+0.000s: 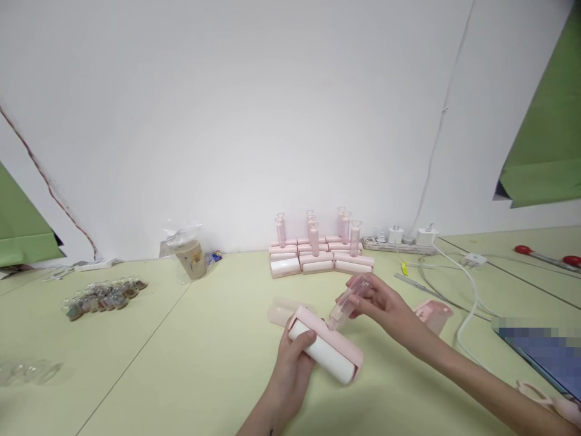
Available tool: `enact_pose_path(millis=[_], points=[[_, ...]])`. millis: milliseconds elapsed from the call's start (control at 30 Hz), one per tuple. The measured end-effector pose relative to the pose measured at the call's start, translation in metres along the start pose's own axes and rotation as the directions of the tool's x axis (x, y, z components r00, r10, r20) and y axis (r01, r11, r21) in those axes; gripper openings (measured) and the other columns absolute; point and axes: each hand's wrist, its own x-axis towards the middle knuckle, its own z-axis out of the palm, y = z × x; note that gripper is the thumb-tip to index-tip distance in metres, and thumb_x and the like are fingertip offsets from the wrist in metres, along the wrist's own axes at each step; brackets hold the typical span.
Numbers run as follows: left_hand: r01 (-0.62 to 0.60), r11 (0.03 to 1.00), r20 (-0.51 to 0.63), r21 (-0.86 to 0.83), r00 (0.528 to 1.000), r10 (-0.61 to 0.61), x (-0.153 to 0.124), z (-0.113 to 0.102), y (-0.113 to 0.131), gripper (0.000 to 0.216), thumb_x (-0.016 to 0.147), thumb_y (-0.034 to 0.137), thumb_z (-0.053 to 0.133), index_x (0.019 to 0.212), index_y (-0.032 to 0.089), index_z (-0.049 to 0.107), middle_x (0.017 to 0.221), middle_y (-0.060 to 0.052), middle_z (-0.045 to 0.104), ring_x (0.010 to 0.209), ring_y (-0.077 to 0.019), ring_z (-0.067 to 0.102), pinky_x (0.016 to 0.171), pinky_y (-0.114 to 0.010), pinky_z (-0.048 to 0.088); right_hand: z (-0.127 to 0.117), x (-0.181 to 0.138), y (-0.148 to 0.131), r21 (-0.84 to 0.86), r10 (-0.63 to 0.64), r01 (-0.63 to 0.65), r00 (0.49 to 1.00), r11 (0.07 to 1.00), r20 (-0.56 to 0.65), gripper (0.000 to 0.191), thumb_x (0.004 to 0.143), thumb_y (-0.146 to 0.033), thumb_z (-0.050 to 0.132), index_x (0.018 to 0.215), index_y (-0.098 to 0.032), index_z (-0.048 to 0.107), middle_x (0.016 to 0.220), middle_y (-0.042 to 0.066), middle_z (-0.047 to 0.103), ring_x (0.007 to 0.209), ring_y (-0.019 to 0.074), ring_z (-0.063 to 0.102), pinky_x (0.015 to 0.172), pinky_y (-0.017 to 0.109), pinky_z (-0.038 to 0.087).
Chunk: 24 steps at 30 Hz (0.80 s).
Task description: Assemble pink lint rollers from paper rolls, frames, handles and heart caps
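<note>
Lint roller [325, 348] was held low over the pale green table [181, 363], just in front of the person, white roll facing up inside its pink housing. The left hand [290, 369] was wrapped around the near end of the roll, fingers curled tight on it with the thumb on top. The right hand [384, 303] was closed around the pink translucent handle [347, 301], which was tilted up and away from the housing and met it at the middle (whether fully seated could not be told). A clear pink cover [281, 312] was lying on the table just behind the roller, touching neither hand. A second pink part [433, 315] was seen just beside the right wrist. Farther back, against the white wall [272, 121], a stack of finished rollers [318, 254] was set in rows, several handles standing upright. A plastic-wrapped cup [188, 254] was placed to the left of the stack, and small glass jars [104, 297] were clustered well apart at far left. A power strip [399, 242] with white cables was noted at right rear.
</note>
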Motion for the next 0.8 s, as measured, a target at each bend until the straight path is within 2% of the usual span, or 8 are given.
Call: enact_pose_path(millis=[133,333,467,600,800], points=[[0.028,0.999,0.035,-0.036,0.999,-0.026,-0.0022,0.0014,-0.0022,0.036,0.069,0.013,0.063,0.103,0.015,0.052,0.093,-0.006,0.061,0.096,-0.0214,0.055,0.087,-0.032,0.04,0.0044,-0.0071,-0.0057,0.07,-0.015,0.014,1.0,0.997,0.015,0.028,0.079,-0.044,0.058,0.092,-0.022,0.046,0.08,0.002,0.061,0.079,0.0183,0.06,0.07,0.032,0.049],[0.125,0.979,-0.026,-0.161,0.991,-0.131,-0.0008,-0.0004,-0.0016,0.019,0.072,0.013,0.056,0.091,0.011,0.054,0.084,-0.009,0.063,0.086,-0.021,0.058,0.085,-0.034,0.041,0.0014,-0.0067,-0.0014,0.102,0.059,-0.067,0.995,0.993,0.083,0.031,0.074,-0.04,0.064,0.084,-0.02,0.043,0.076,0.001,0.06,0.074,0.0174,0.06,0.067,0.032,0.05],[0.153,0.97,0.051,-0.186,0.988,-0.146,-0.0008,-0.0025,-0.0004,0.022,0.071,0.011,0.055,0.093,0.012,0.052,0.083,-0.009,0.064,0.083,-0.0201,0.059,0.083,-0.034,0.04,-0.002,-0.0081,-0.0019,0.103,0.089,-0.101,0.989,0.989,0.116,0.03,0.073,-0.038,0.066,0.08,-0.02,0.042,0.071,-0.001,0.06,0.069,0.0169,0.061,0.064,0.032,0.052],[0.173,0.973,0.134,-0.152,0.979,-0.153,-0.0026,-0.0032,0.0017,0.022,0.069,0.011,0.056,0.091,0.013,0.053,0.083,-0.01,0.064,0.079,-0.0205,0.059,0.078,-0.034,0.04,-0.0031,-0.0095,-0.005,0.134,0.111,-0.13,0.983,0.982,0.147,0.032,0.074,-0.038,0.066,0.088,-0.02,0.044,0.073,0.001,0.063,0.072,0.019,0.063,0.064,0.033,0.053],[0.156,0.979,0.186,-0.13,0.974,-0.131,-0.004,-0.0018,0.0054,0.02,0.067,0.011,0.057,0.086,0.012,0.054,0.082,-0.01,0.064,0.081,-0.0228,0.058,0.074,-0.034,0.041,-0.0003,-0.0079,-0.0097,0.133,0.091,-0.104,0.991,0.986,0.098,0.031,0.073,-0.039,0.066,0.084,-0.019,0.046,0.072,0.003,0.064,0.07,0.0207,0.063,0.063,0.034,0.053]])
